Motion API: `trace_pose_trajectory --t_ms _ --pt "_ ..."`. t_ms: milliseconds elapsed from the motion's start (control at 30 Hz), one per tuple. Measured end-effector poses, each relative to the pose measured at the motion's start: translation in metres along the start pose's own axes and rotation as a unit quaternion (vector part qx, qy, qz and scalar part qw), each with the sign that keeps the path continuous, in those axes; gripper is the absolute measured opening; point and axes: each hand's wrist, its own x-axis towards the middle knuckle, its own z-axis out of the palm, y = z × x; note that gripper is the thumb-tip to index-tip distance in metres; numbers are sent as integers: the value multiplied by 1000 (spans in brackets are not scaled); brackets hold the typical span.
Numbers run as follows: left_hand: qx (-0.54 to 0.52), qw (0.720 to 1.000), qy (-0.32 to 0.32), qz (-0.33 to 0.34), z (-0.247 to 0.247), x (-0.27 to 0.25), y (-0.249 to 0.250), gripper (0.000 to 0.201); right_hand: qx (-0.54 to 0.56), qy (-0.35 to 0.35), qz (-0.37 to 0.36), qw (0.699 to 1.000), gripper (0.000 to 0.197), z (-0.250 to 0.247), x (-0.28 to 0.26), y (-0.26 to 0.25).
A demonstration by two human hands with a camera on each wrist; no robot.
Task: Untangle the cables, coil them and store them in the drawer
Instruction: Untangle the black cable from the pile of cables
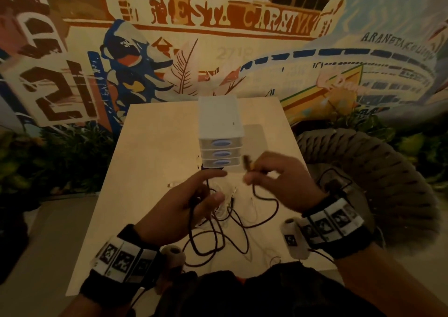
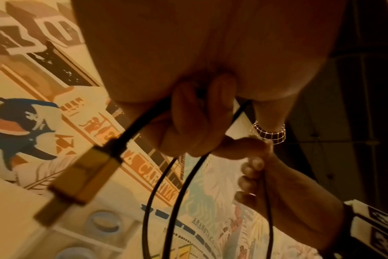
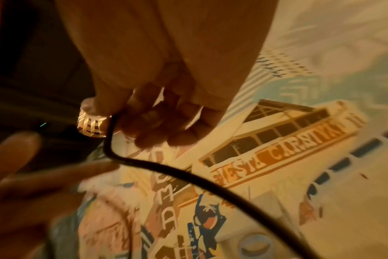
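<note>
Black cable (image 1: 219, 229), tangled at table's (image 1: 150, 147) near edge: pinched in left hand (image 1: 184, 210), plug end gripped in right hand (image 1: 278, 181); best drawn slowly, loops kept apart.

"ARANETA" (image 1: 378, 41), "2719" (image 1: 234, 53) and "21" (image 1: 58, 91) on wall mural (image 1: 218, 74)
</note>
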Motion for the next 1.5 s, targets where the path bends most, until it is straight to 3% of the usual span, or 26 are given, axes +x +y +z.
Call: trace_pose_trajectory --t_ms 100,233,300,367,400,467,567,667,700,800,833,1000,1067,1133,1233,1300,1400,1433,1500 --pt "-46 999 23 8 10 11 11 40 -35 -110 12 993 30 27 4 -20" --pt "-128 990 56 -18 15 18 14 35 -17 -106 -3 994 24 41 3 -33" --pt "-169 982 80 -7 12 15 19 34 130 -118 90 980 26 37 2 -34" --pt "-211 971 112 2 8 12 23 34 311 -115 207 920 24 30 1 -32" --pt "-228 966 125 2 6 11 24 37 329 -109 229 910 21 28 1 -29" --pt "-248 961 124 -11 1 11 22 42 245 -128 198 941 37 28 2 -21" --pt "-308 949 67 -21 -3 16 21 41 43 -185 68 979 60 40 9 -17" --pt "-342 940 6 13 -2 17 23 41 36 -144 35 988 66 50 14 -16" --pt "-345 939 -3 17 -2 16 22 41 38 -127 37 990 62 51 15 -14" --pt "-312 950 1 6 -2 15 17 46 0 -127 2 992 14 50 13 -5" --pt "-294 956 2 2 -2 14 17 47 -11 -131 -2 991 7 49 11 -1" --pt "-230 973 22 -21 3 13 18 44 -75 -109 24 991 33 38 5 4" --pt "-277 959 32 -49 8 15 19 36 -70 -121 58 989 27 39 3 2" --pt "-314 943 43 -99 11 18 19 44 -78 -135 80 985 20 42 1 3" --pt "-313 939 60 -129 13 22 20 45 -25 -141 135 980 26 48 -4 6" --pt "-256 957 87 -107 14 24 20 43 150 -137 218 954 38 52 -7 2" --pt "-178 974 122 -74 17 31 15 44 403 -115 340 842 29 49 -4 -9" --pt "-146 978 137 -62 18 33 12 43 429 -120 348 825 32 46 -1 -10" --pt "-96 981 165 -44 20 37 6 39 397 -165 318 845 33 39 3 -8"
